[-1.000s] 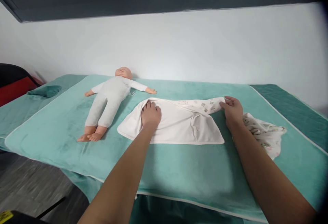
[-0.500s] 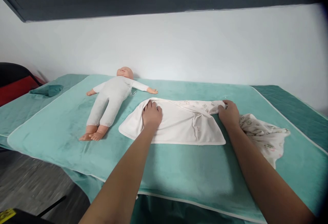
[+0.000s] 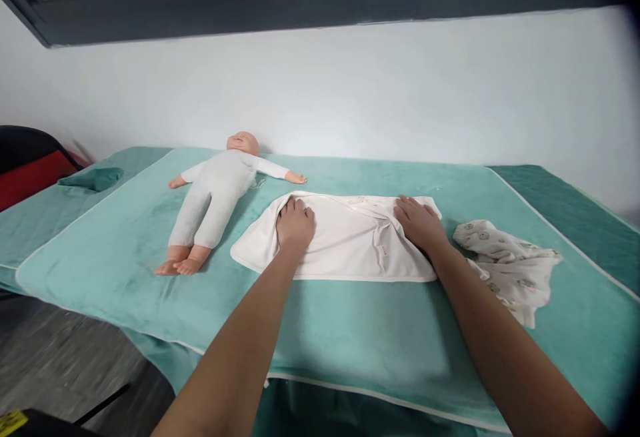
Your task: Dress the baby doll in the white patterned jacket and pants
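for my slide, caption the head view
Left hand and right hand flat on a white cloth, doll beside it.

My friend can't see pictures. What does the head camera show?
A person's left hand and right hand press on a folded white cloth on a teal mat. A baby doll lies face up at its left, a crumpled patterned cloth at its right.

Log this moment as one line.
left hand: on blanket | right hand: flat on blanket | doll: left of blanket | printed cloth: right of blanket
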`<state>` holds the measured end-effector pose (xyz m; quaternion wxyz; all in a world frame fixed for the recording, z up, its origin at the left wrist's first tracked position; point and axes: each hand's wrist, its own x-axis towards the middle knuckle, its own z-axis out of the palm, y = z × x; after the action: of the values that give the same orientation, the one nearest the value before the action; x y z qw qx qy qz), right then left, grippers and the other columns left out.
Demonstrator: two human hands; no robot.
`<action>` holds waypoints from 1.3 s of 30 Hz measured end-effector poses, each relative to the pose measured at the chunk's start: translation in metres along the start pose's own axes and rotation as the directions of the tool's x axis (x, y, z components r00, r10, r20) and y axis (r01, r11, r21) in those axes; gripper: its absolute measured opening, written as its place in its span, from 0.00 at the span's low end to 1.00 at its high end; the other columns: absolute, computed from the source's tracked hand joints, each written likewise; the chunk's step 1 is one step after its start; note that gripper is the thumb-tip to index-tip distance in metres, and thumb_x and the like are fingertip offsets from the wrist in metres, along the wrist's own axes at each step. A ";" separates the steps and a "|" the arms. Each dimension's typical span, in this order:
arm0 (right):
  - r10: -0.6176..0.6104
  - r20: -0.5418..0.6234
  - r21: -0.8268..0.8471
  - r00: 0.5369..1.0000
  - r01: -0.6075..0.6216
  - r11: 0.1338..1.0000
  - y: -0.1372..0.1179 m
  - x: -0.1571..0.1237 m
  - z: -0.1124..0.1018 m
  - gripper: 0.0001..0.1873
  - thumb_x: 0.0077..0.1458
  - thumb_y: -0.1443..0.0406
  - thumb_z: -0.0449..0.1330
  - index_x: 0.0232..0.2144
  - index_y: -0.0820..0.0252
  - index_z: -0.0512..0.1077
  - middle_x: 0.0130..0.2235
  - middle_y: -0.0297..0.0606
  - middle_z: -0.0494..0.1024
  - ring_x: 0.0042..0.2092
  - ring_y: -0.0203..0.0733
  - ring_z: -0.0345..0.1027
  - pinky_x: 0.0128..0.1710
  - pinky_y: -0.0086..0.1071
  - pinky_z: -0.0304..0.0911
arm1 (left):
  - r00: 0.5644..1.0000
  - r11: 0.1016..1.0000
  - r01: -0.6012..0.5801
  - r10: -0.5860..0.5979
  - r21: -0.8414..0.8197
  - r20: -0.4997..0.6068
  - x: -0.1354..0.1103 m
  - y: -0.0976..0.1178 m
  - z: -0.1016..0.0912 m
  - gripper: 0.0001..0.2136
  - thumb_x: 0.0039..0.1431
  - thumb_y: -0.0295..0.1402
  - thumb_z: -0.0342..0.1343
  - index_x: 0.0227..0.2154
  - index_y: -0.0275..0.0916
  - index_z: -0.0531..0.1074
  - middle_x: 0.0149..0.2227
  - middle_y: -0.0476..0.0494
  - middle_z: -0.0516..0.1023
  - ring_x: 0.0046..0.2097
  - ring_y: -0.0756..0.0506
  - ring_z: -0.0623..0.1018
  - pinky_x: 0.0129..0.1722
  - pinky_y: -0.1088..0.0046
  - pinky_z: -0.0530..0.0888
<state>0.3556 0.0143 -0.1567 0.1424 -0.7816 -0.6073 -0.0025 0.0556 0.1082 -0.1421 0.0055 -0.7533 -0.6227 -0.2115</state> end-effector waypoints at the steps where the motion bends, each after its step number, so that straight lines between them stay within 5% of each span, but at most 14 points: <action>1: 0.050 -0.013 -0.011 0.999 -0.050 0.999 0.002 0.000 -0.001 0.28 0.69 0.58 0.38 0.62 0.59 0.64 0.68 0.43 0.59 0.69 0.49 0.50 0.65 0.54 0.48 | 1.000 1.000 0.001 -0.001 0.001 0.003 0.000 0.000 0.000 0.20 0.67 0.38 0.41 0.56 0.38 0.69 0.65 0.39 0.66 0.63 0.37 0.67 0.63 0.59 0.64; 8: 0.224 -0.099 -0.018 0.970 -0.227 0.974 0.015 -0.003 0.001 0.25 0.66 0.64 0.40 0.59 0.60 0.67 0.67 0.48 0.60 0.68 0.54 0.52 0.63 0.62 0.48 | 1.000 1.000 0.006 -0.006 0.001 0.004 0.000 0.000 -0.001 0.20 0.67 0.37 0.42 0.55 0.39 0.69 0.65 0.39 0.66 0.63 0.37 0.68 0.62 0.59 0.64; 12: 0.278 -0.210 0.176 0.937 -0.244 0.954 0.019 -0.003 -0.008 0.24 0.61 0.68 0.46 0.55 0.61 0.72 0.63 0.48 0.67 0.64 0.52 0.60 0.64 0.52 0.52 | 1.000 1.000 -0.005 0.005 -0.004 -0.020 0.000 0.000 0.001 0.20 0.67 0.37 0.42 0.55 0.37 0.69 0.64 0.38 0.66 0.63 0.38 0.68 0.63 0.59 0.64; 15: 0.273 -0.354 0.357 0.894 -0.141 0.923 0.004 -0.005 -0.022 0.22 0.59 0.66 0.50 0.53 0.62 0.73 0.58 0.46 0.73 0.61 0.50 0.65 0.62 0.45 0.58 | 0.999 1.000 -0.002 0.002 0.001 -0.032 -0.001 0.002 0.001 0.20 0.66 0.37 0.42 0.55 0.37 0.69 0.64 0.36 0.67 0.62 0.37 0.68 0.62 0.58 0.64; 18: 0.114 -0.417 0.405 0.901 0.072 0.912 -0.043 -0.005 -0.028 0.21 0.59 0.65 0.50 0.52 0.59 0.73 0.56 0.43 0.75 0.58 0.49 0.67 0.61 0.44 0.60 | 0.999 1.000 -0.005 0.005 0.003 -0.043 -0.002 0.003 0.001 0.20 0.67 0.37 0.42 0.55 0.37 0.70 0.64 0.36 0.67 0.62 0.36 0.68 0.62 0.57 0.65; 21: -0.174 -0.209 0.377 0.962 0.243 0.894 -0.117 -0.002 -0.016 0.21 0.63 0.63 0.48 0.54 0.59 0.72 0.56 0.43 0.75 0.57 0.47 0.69 0.60 0.42 0.62 | 0.998 0.999 0.002 -0.004 -0.033 -0.057 -0.003 0.003 0.001 0.21 0.66 0.35 0.42 0.58 0.36 0.66 0.63 0.36 0.68 0.62 0.36 0.69 0.62 0.57 0.66; 23: -0.383 -0.045 0.285 0.923 0.379 0.880 -0.164 0.003 0.000 0.22 0.64 0.65 0.47 0.57 0.63 0.69 0.59 0.46 0.72 0.60 0.46 0.65 0.63 0.40 0.57 | 0.998 0.997 0.007 -0.011 -0.077 -0.062 -0.002 0.001 0.001 0.24 0.66 0.32 0.43 0.63 0.33 0.61 0.62 0.34 0.69 0.61 0.36 0.69 0.61 0.58 0.66; 26: -0.426 0.035 0.210 0.904 0.411 0.887 -0.209 0.013 0.025 0.24 0.63 0.69 0.46 0.59 0.66 0.67 0.65 0.47 0.64 0.66 0.47 0.56 0.66 0.42 0.51 | 0.995 0.982 0.054 -0.068 -0.183 -0.069 -0.001 -0.004 0.001 0.26 0.64 0.28 0.42 0.65 0.32 0.57 0.61 0.33 0.71 0.60 0.37 0.71 0.60 0.61 0.68; 32: -0.408 0.166 0.070 0.898 0.402 0.913 -0.216 0.032 0.037 0.30 0.67 0.65 0.41 0.69 0.69 0.51 0.71 0.45 0.49 0.71 0.45 0.41 0.69 0.45 0.41 | 0.981 0.891 0.100 -0.163 -0.443 -0.107 -0.002 -0.012 0.002 0.25 0.62 0.25 0.44 0.62 0.34 0.63 0.58 0.34 0.74 0.59 0.39 0.73 0.59 0.62 0.70; 39: -0.419 0.193 -0.048 0.887 0.435 0.899 -0.219 0.045 0.046 0.33 0.65 0.63 0.43 0.70 0.67 0.49 0.72 0.41 0.43 0.73 0.43 0.34 0.69 0.47 0.38 | 0.964 0.816 -0.217 0.093 -0.536 -0.248 -0.015 -0.012 -0.009 0.16 0.60 0.22 0.45 0.46 0.39 0.74 0.50 0.42 0.79 0.53 0.44 0.76 0.58 0.65 0.70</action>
<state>0.1518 0.1159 -0.1453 0.0484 -0.6316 -0.7737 0.0088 0.0397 0.0945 -0.1422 -0.1315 -0.7436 -0.4657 -0.4613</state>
